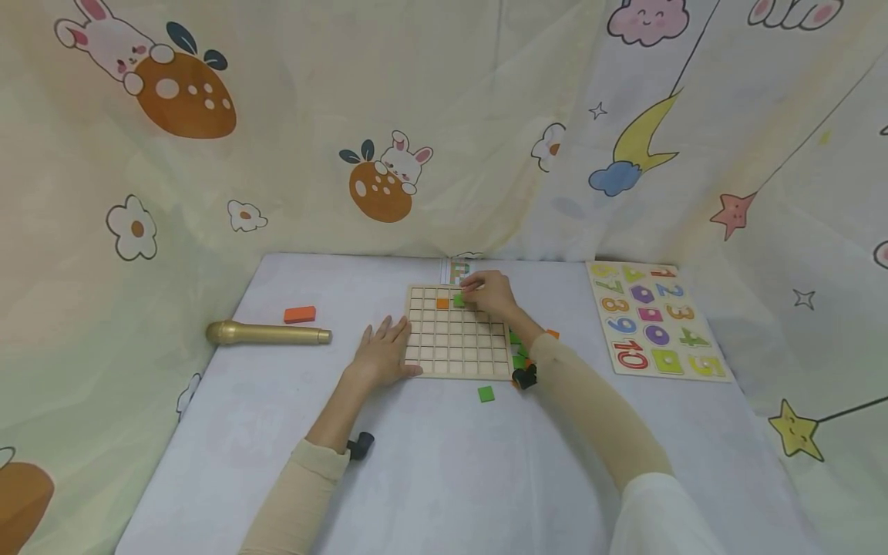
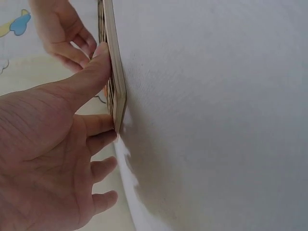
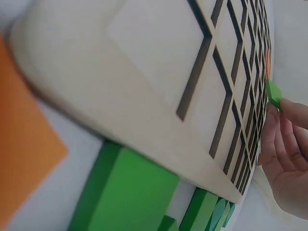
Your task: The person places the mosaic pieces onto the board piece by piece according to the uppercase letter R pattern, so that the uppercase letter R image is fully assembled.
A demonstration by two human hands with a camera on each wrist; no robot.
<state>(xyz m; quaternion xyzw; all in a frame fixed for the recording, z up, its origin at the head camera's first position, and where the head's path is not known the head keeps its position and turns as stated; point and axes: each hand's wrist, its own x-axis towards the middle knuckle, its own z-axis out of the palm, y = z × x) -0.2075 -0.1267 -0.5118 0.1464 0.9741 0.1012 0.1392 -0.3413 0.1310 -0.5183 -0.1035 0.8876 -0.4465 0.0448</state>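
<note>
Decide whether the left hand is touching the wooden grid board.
Touching. The left wrist view shows the left hand with thumb and a fingertip pressed against the edge of the wooden grid board.

Two bare hands, no rings, gloves or nail colour visible.

Left hand: palm creases plain in the left wrist view; nails short.

Right hand: nails short and unpainted in the right wrist view.

Left forearm: bare from the hand back to a beige ribbed cuff, sleeve the same beige further up.

Right forearm: covered nearly to the hand by a close-fitting beige sleeve; above it a looser white sleeve.

Small black camera mount just behind the left hand, under the wrist; a matching black mount just behind the right hand.
</note>
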